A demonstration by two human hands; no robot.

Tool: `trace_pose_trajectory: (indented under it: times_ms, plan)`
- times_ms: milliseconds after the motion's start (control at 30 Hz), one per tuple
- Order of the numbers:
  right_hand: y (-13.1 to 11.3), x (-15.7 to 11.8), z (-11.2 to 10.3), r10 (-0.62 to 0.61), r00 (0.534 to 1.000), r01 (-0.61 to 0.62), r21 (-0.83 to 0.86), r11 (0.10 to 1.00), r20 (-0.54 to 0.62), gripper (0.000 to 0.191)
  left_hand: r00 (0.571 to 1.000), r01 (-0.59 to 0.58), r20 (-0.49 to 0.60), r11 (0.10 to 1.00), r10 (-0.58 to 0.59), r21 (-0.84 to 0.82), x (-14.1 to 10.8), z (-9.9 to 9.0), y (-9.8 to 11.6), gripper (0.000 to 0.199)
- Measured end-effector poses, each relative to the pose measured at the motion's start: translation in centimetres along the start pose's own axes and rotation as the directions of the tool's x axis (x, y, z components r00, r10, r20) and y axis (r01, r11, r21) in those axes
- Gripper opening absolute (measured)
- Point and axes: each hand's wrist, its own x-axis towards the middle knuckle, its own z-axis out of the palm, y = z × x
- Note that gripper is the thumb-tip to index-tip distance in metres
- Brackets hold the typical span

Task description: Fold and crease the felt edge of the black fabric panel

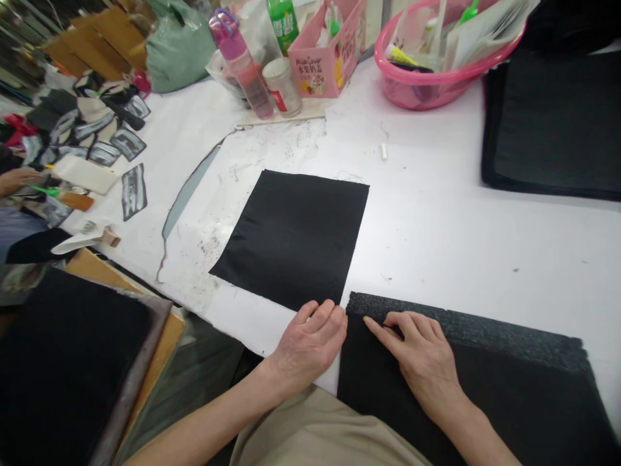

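Note:
A square of black fabric (295, 236) lies flat on the white-covered table. My left hand (313, 340) is closed, its bent fingertips pressed together between that square's lower right corner and the left edge of a larger black fabric piece (514, 395). What the fingertips grip, if anything, is hidden. Along the larger piece's upper edge runs a speckled dark grey strip (509, 336). My right hand (424, 356) rests on this piece just below the strip, thumb stretched toward the left corner and apart from the bent fingers.
A pink basin (451, 81), a pink carton (334, 55), a bottle (247, 77) and a jar (281, 87) stand at the back. Black sheets (557, 129) are stacked at right, others (72, 362) at lower left. Cut pieces (133, 191) lie near another person's hand (19, 181).

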Motion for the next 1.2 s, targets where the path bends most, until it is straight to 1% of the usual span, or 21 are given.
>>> trace_pose_trajectory:
  times_ms: [67, 133, 200, 300, 400, 533, 600, 700, 800, 900, 1033, 1100, 1200]
  plan:
    - [0.0, 0.0, 0.0, 0.005, 1.000, -0.005, 0.002, 1.000, 0.007, 0.032, 0.997, 0.049, -0.059, 0.996, -0.053, -0.073, 0.3, -0.2, 0.6, 0.024]
    - [0.0, 0.0, -0.1, 0.004, 1.000, -0.004, -0.002, 1.000, 0.001, 0.032, 0.993, 0.083, -0.078, 0.989, -0.093, -0.124, 0.6, 0.0, 1.6, 0.026]
    - [0.0, 0.0, -0.2, 0.002, 1.000, -0.002, -0.004, 1.000, -0.008, 0.032, 0.989, 0.119, -0.070, 0.983, -0.130, -0.138, 0.7, 0.8, 2.6, 0.027]
    - [-0.1, 0.1, -0.4, 0.005, 1.000, -0.005, 0.024, 1.000, -0.009, 0.030, 0.987, 0.152, -0.043, 0.983, -0.157, -0.106, 0.6, 2.0, 3.5, 0.030]
    - [0.1, -0.1, -0.8, 0.004, 1.000, -0.004, 0.074, 0.997, -0.005, 0.031, 0.988, 0.154, -0.008, 0.986, -0.155, -0.064, 0.3, 2.5, 3.8, 0.032]
    - [0.9, -0.3, -1.5, 0.022, 0.999, -0.019, 0.090, 0.996, -0.033, 0.027, 0.987, 0.163, 0.026, 0.985, -0.161, -0.060, 0.2, 2.3, 3.6, 0.033]
    - [1.5, -0.4, -1.8, 0.018, 1.000, -0.015, 0.108, 0.994, -0.024, 0.025, 0.985, 0.169, 0.037, 0.983, -0.167, -0.076, 0.2, 2.3, 3.6, 0.033]
    - [2.2, -0.5, -2.1, -0.019, 1.000, 0.018, 0.133, 0.991, 0.007, 0.027, 0.985, 0.174, 0.036, 0.980, -0.171, -0.097, 0.3, 2.3, 3.5, 0.033]
    - [2.8, -0.8, -2.2, -0.054, 0.998, 0.049, 0.126, 0.991, 0.035, 0.031, 0.985, 0.173, 0.038, 0.979, -0.170, -0.106, 0.3, 2.5, 3.6, 0.034]
    - [2.9, -1.2, -2.1, -0.059, 0.996, 0.053, 0.099, 0.994, 0.059, 0.034, 0.985, 0.169, 0.055, 0.981, -0.164, -0.098, 0.1, 2.6, 3.7, 0.036]
    - [2.8, -1.3, -2.0, -0.053, 0.998, 0.049, 0.078, 0.996, 0.046, 0.033, 0.986, 0.154, 0.073, 0.987, -0.151, -0.050, 0.0, 2.7, 3.7, 0.039]
    - [2.8, -1.3, -2.0, -0.056, 0.998, 0.054, 0.073, 0.996, 0.038, 0.033, 0.990, 0.118, 0.076, 0.993, -0.116, -0.024, 0.1, 2.6, 3.7, 0.039]
    - [2.6, -1.3, -2.0, -0.052, 0.998, 0.048, 0.070, 0.996, 0.048, 0.033, 0.996, 0.025, 0.081, 1.000, -0.025, -0.004, 0.4, 2.5, 3.6, 0.037]
